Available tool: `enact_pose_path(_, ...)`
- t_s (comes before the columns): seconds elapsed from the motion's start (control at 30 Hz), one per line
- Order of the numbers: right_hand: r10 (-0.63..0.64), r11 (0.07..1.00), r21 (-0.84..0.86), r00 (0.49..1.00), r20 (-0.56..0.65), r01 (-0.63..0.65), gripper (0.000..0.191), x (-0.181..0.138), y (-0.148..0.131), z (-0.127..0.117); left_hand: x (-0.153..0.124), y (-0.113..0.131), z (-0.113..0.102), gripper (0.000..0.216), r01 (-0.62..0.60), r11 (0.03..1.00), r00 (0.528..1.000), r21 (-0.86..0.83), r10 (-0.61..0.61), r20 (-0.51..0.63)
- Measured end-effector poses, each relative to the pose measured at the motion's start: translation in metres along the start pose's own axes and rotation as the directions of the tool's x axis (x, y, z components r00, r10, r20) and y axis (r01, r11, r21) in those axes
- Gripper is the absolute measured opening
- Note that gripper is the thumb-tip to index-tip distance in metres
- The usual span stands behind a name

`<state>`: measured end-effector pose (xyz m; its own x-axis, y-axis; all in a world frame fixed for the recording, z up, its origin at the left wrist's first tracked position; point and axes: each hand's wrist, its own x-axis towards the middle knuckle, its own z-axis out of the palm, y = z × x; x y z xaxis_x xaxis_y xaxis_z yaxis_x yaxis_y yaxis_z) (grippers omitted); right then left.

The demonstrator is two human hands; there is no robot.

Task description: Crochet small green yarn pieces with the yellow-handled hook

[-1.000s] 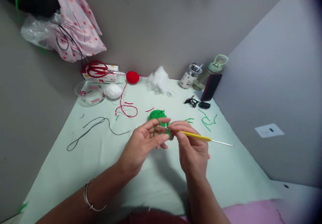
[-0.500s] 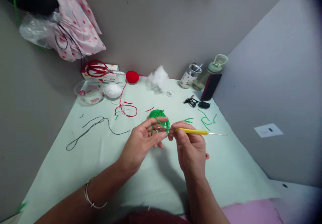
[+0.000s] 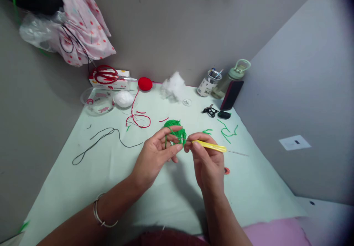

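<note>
My right hand [image 3: 207, 161] is closed around a crochet hook [image 3: 211, 146] with a yellow handle; a thin metal end sticks out on either side. Its left end reaches the fingers of my left hand [image 3: 157, 153], where green yarn [image 3: 165, 142] runs over the forefinger. The left thumb and fingers pinch the yarn near the hook's tip; the stitch itself is too small to make out. Just beyond the fingers lies a green yarn ball [image 3: 173, 123], partly hidden by them. A small orange object [image 3: 227, 170] shows beside my right hand.
At the back left are red-handled scissors [image 3: 106, 75] on a box, a plastic tub [image 3: 96, 104], a white ball [image 3: 124, 99] and a red yarn ball [image 3: 145, 84]. White stuffing [image 3: 174, 86], a pen jar [image 3: 208, 85], a bottle [image 3: 225, 82] and a phone [image 3: 232, 95] stand behind.
The crochet hook has tilted, its right end dropping a little and its left tip rising slightly. My right hand has shifted slightly left. My left hand still holds the green yarn.
</note>
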<state>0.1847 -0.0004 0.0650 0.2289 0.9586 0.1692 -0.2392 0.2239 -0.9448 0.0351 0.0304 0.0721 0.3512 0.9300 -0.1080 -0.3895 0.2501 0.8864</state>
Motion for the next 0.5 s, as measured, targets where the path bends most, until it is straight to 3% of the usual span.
enact_pose_path(0.3, -0.157, 0.976, -0.135, 0.983, 0.099, 0.17, 0.017, -0.0009, 0.0038, -0.0002, -0.0003, -0.0044, -0.001, 0.037, 0.014, 1.0, 1.0, -0.015, -0.013, 0.026)
enact_pose_path(0.5, -0.156, 0.984, -0.08, 0.985, 0.068, 0.162, 0.018, -0.0003, 0.0033, 0.0003, 0.0003, -0.0028, -0.0026, 0.035, 0.002, 1.0, 1.0, 0.009, -0.002, 0.025)
